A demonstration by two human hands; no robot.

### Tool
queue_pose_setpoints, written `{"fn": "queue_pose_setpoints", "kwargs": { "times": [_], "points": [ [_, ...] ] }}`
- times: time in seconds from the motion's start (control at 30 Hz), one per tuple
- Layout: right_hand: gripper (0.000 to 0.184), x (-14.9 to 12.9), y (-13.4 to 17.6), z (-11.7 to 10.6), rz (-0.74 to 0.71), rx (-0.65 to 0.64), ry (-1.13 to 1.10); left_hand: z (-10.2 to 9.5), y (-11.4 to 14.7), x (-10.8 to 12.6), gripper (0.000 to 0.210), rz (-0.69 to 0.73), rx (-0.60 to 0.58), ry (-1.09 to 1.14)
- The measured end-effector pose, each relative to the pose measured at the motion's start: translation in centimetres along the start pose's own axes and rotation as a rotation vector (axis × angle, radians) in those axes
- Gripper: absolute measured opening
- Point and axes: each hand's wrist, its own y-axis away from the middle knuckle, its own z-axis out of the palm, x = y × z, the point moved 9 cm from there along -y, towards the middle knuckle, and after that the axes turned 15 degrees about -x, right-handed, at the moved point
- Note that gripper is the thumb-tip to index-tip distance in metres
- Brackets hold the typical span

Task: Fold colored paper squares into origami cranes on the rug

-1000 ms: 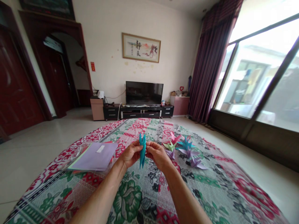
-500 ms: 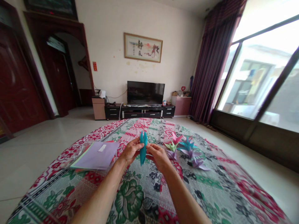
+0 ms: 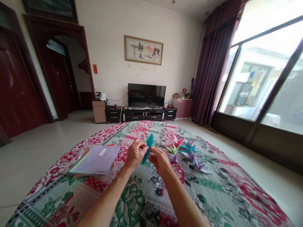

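Between my two hands, above the middle of the table, is a narrow piece of folded teal paper (image 3: pixel 151 141), tilted with its upper tip leaning right. My left hand (image 3: pixel 136 153) pinches it from the left with thumb and fingers. From the right, my right hand (image 3: pixel 160 159) grips its edge between thumb and fingertips. Part of the paper's lower half is hidden behind my fingers. Just right of my right hand lies a group of folded paper cranes (image 3: pixel 188 153) in pink, green, teal and purple.
A patterned cloth (image 3: pixel 132 201) covers the round table. On the left lies a stack of coloured paper sheets (image 3: pixel 99 159), purple on top, partly in clear plastic. Beyond the table stand a television (image 3: pixel 146 95) and a low black cabinet (image 3: pixel 114 115).
The teal paper has turned from upright, with two points showing at its top, to a tilt with one tip to the right. My left hand has rolled over it.
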Motion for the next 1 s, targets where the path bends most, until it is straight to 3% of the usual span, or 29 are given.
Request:
{"fn": "queue_pose_setpoints", "kwargs": {
  "times": [0.4,0.63,0.73,0.87,1.0],
  "points": [
    [0.023,0.0,0.0,-0.4,0.009,-0.002,0.017,2.1,0.2,0.3,0.025,-0.012,-0.215,0.114],
    [0.024,-0.4,0.0,-1.0,-0.031,0.082,0.097,2.5,0.2,0.2,0.028,0.021,-0.247,0.115],
    [0.024,-1.5,0.1,-1.1,-0.149,0.138,0.291,2.3,0.4,0.4,0.028,0.032,-0.199,0.049],
    [0.019,-4.6,1.4,-0.4,-0.396,0.249,0.722,2.1,0.5,1.1,0.027,0.083,-0.096,-0.096],
    [0.019,-6.1,2.2,1.1,-0.448,0.275,0.974,2.3,0.7,1.7,0.027,0.142,-0.043,-0.21]
  ]
}}
